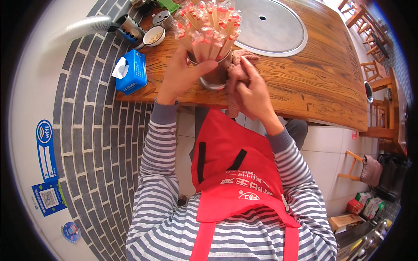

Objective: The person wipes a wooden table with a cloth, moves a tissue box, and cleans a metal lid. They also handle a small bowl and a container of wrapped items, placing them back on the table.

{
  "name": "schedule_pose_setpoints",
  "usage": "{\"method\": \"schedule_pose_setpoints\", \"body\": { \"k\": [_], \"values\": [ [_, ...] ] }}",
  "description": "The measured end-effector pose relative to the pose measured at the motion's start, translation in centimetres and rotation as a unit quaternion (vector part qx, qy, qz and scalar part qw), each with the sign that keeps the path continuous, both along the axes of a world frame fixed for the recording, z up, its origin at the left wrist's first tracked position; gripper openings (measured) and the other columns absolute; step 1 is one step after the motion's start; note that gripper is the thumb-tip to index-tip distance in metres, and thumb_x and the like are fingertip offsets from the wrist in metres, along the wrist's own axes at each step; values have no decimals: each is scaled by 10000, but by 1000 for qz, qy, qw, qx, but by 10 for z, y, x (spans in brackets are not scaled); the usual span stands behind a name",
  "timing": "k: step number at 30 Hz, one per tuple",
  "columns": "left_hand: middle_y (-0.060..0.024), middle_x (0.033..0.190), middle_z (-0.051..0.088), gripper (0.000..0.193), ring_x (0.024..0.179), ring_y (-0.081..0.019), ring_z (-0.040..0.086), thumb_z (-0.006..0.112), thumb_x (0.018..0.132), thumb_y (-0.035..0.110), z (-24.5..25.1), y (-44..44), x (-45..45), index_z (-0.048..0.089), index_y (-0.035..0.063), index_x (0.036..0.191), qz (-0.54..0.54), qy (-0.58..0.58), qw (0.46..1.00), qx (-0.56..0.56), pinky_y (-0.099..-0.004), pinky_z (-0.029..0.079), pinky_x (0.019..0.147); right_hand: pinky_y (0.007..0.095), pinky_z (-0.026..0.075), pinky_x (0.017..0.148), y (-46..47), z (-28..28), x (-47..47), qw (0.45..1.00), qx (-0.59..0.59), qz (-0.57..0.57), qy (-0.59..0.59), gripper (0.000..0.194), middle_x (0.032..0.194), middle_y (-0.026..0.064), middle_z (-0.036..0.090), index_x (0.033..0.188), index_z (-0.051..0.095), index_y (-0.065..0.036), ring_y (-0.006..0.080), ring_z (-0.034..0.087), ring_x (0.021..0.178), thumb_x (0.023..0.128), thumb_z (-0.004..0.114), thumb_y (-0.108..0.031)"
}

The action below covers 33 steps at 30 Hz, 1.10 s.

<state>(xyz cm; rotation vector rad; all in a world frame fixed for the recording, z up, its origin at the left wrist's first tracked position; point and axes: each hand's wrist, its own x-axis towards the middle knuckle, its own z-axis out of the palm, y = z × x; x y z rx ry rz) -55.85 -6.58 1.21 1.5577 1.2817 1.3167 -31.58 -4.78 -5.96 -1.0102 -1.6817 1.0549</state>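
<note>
A shiny metal canister point(214, 78) stands near the front edge of the wooden table, packed with wrapped wooden chopsticks point(209, 29) that have red ends under clear plastic. My left hand point(184, 71) grips the canister's left side, its thumb lying across the near rim. In my right hand point(254, 89) is a crumpled brownish-pink cloth point(238, 71), pressed to the canister's right side. Part of the cloth hangs down past the table edge. The lower ends of the chopsticks are hidden inside the canister.
A round metal plate point(271, 26) is set into the wooden table point(320, 78). At the left stand a blue tissue box point(132, 71), a small white bowl point(154, 36), a lidded metal pot point(162, 19) and a perforated metal holder point(129, 29). A brick-patterned wall point(94, 130) borders the table's left end.
</note>
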Motion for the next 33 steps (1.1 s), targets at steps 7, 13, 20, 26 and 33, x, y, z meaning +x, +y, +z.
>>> {"method": "schedule_pose_setpoints", "body": {
  "k": [7,13,20,26,33],
  "values": [
    [-112,1205,719,644,1081,-213,707,961,873,276,-5,7,32,617,-17,1332,156,21,985,66,-400,579,915,504,504,1139,-7,-8,-26,993,65,-42,-89,676,1356,319,670,1538,555,64,485,633,1299,877,647,-46],
    [-156,1179,704,752,1071,-292,720,996,815,387,-6,11,36,608,-22,1313,197,78,973,86,-432,579,913,520,511,1020,-54,-10,-43,966,223,17,-128,560,1205,205,710,1343,653,36,433,634,1162,791,697,-51],
    [-187,1200,716,781,1076,-330,731,996,802,402,-5,19,28,609,-23,1331,132,33,990,46,-462,580,927,490,505,964,-49,-7,-54,938,285,45,-192,453,1109,141,692,1219,712,-24,350,647,1113,776,723,-123],
    [-207,1235,710,783,1120,-343,723,984,817,408,-3,20,26,613,-34,1347,161,90,981,63,-457,571,952,500,529,925,-11,-1,-12,945,223,-53,-232,332,1107,147,712,1135,734,-55,376,667,1082,821,715,-162],
    [-230,1269,704,803,1153,-354,717,967,842,423,-5,17,29,596,-44,1380,142,50,988,43,-473,566,984,388,470,1165,21,21,-35,975,-20,2,223,405,1425,171,686,1421,655,35,263,634,1328,1038,601,-85]
  ]
}}
